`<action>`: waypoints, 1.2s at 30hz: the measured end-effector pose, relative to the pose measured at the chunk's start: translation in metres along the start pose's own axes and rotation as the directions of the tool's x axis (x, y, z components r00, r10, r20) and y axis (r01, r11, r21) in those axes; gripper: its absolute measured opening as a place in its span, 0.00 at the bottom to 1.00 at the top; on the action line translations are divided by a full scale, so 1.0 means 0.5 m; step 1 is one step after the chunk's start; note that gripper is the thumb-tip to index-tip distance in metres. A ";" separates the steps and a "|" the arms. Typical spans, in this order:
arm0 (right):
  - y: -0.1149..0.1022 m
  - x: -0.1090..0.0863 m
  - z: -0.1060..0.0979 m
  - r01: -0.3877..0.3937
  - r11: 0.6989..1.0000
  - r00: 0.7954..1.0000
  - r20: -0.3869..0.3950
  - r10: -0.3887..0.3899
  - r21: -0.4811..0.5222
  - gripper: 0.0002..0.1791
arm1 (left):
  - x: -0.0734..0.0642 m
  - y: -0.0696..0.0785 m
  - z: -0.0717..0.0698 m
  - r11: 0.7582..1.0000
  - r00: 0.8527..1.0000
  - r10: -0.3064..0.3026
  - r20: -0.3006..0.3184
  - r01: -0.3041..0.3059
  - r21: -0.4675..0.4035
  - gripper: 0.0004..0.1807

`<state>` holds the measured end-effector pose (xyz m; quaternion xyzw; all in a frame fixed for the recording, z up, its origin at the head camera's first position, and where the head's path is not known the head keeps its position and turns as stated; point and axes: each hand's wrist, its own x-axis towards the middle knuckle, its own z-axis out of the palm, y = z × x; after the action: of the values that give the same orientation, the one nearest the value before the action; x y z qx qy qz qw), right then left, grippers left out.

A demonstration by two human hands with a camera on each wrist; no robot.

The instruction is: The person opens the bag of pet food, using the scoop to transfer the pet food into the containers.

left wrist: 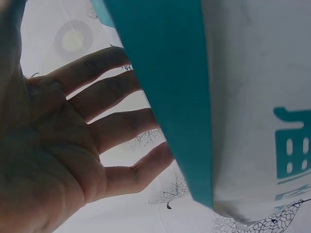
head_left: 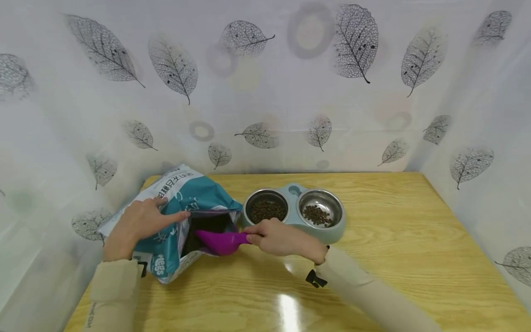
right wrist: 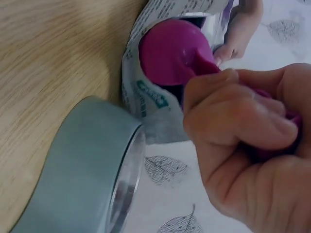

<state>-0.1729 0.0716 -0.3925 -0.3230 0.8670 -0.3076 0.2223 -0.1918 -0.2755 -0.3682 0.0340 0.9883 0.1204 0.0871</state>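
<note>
A teal and white bag (head_left: 203,191) leans on the left of the table, its mouth facing right with dark contents inside. My left hand (head_left: 143,220) rests over its top with fingers spread, the thumb at the rim of the mouth. In the left wrist view, fairly straight fingers (left wrist: 124,128) meet the bag's teal side, which hides their tips. My right hand (head_left: 275,237) grips the handle of a purple scoop (head_left: 224,242), whose bowl is partly inside the bag's mouth. In the right wrist view the scoop's rounded underside (right wrist: 170,51) shows.
A light blue double feeder (head_left: 293,210) stands just right of the bag, behind my right hand. Its left steel bowl holds brown kibble (head_left: 265,210); the right one has a smaller heap (head_left: 317,215). A leaf-patterned curtain (head_left: 265,101) surrounds the wooden table (head_left: 398,240).
</note>
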 end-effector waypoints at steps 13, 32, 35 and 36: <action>-0.014 -0.046 0.045 0.156 0.850 0.938 -0.195 -0.287 -0.503 0.20 | 0.000 0.005 0.007 1.000 1.000 0.008 0.006 -0.008 0.011 0.61; 0.020 -0.118 0.048 0.187 0.824 0.860 -0.316 -0.400 -0.535 0.22 | -0.002 0.006 0.007 1.000 1.000 0.023 -0.017 -0.023 0.005 0.59; 0.031 -0.122 0.052 0.221 0.792 0.807 -0.349 -0.476 -0.569 0.23 | -0.003 0.006 0.005 1.000 1.000 0.021 -0.021 -0.021 0.006 0.59; 0.034 -0.122 0.053 0.231 0.780 0.786 -0.361 -0.502 -0.582 0.23 | -0.004 0.005 0.005 1.000 1.000 0.022 -0.019 -0.022 0.003 0.59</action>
<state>-0.1225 0.1140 -0.4115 -0.4477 0.8597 -0.1789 -0.1688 -0.1893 -0.2726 -0.3694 0.0438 0.9889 0.1201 0.0762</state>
